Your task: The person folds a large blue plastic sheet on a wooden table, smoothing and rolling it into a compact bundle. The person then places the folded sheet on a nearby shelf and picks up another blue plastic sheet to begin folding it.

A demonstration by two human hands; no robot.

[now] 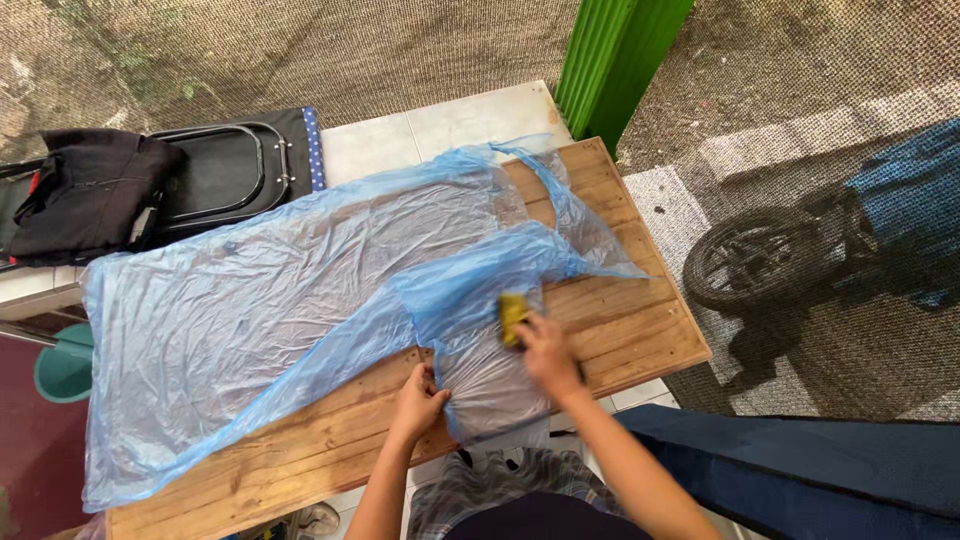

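1. A thin, translucent blue plastic sheet [270, 310], crinkled and shaped like a rain poncho, lies spread over a slatted brown wooden table [640, 330]. It covers most of the tabletop, its left end hangs past the table edge, and a folded flap of it reaches the near edge by the person's body.
2. The left hand [418, 398] rests at the near edge of the table, with its fingers held together and curled onto the edge of the folded flap, pressing it to the wood.
3. The right hand [548, 352] lies on the same flap, just to the right of the left hand. Its fingers close round a small yellow-green object [512, 314], possibly a sponge or a cloth; motion blur hides its exact shape. The object touches the plastic.
4. A black folded bag [90, 190] lies on a black metal-framed chair [235, 170] beyond the far left end of the table.
5. A bright green corrugated post [620, 55] stands at the far right corner of the table.
6. A teal plastic bucket [62, 365] sits on the floor at the left.
7. A dark motorcycle wheel [750, 260] is seen well to the right, behind mesh netting.
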